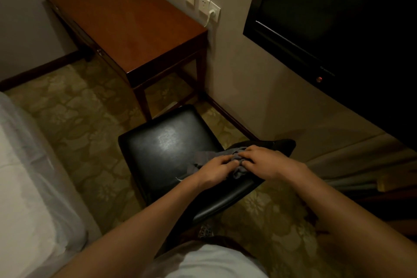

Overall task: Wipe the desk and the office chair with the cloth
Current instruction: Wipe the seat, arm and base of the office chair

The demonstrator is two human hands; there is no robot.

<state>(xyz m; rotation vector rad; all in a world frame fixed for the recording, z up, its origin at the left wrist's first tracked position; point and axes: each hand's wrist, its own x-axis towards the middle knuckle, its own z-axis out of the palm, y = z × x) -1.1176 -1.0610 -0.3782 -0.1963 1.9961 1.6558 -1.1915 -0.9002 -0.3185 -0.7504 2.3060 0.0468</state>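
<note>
A black leather chair stands on the carpet in the middle of the view, its seat shiny. A crumpled grey cloth lies at the seat's right side near the backrest. My left hand and my right hand both grip the cloth, fingers curled into it, meeting over the bunched part. A reddish-brown wooden desk stands beyond the chair against the wall, its top bare apart from a pale object at the far edge.
A white bed fills the left side. A dark television hangs on the right wall. Wall sockets with a plugged cable sit beside the desk. Patterned carpet lies between bed, chair and desk.
</note>
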